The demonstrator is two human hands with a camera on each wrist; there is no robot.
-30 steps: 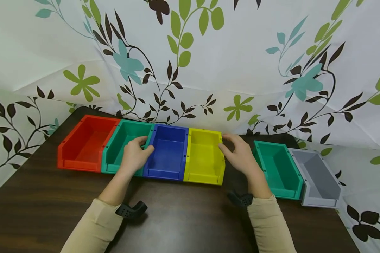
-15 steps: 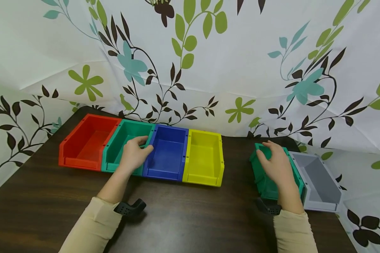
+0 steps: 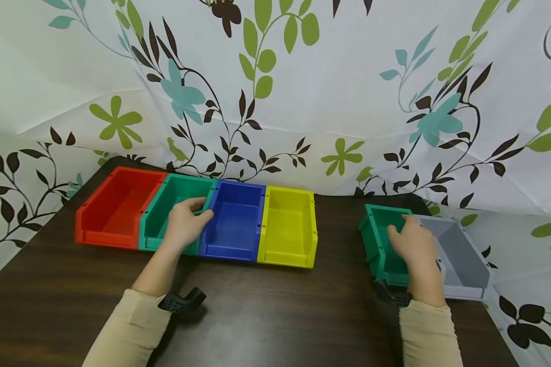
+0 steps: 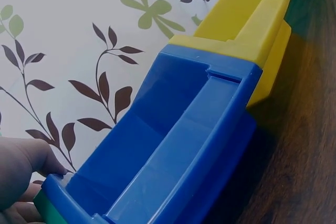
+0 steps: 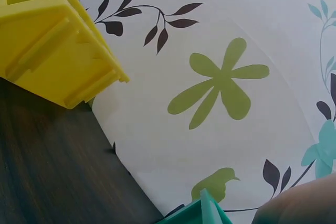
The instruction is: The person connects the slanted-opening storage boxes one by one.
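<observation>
Thumb and forefinger of the left hand [image 3: 183, 224] reach the left wall of the blue bin [image 3: 234, 227], where its rim adjoins the left green bin [image 3: 172, 199]; the left wrist view shows a digit touching the blue rim, though whether the hand grips cannot be told. The right hand [image 3: 415, 242], well to the right of the blue bin, lies over the right green bin [image 3: 387, 255], thumb above its interior and forefinger near its right wall; a grip cannot be confirmed. Black wrist mounts [image 3: 183, 300] and beige sleeves [image 3: 124, 326] lie nearer the viewer than the blue bin. The yellow bin [image 3: 287, 224] touches the blue bin's right side; the red bin [image 3: 119, 206] lies to its left, beyond the left green bin, completing a row of four. The right green bin and the gray bin [image 3: 464, 255] form a separate pair to the blue bin's right, past the yellow one. Beneath the blue bin extends a dark wood-grain tabletop [image 3: 266, 311]; behind it, a white sheet [image 3: 358, 92] printed with leaves and flowers.
</observation>
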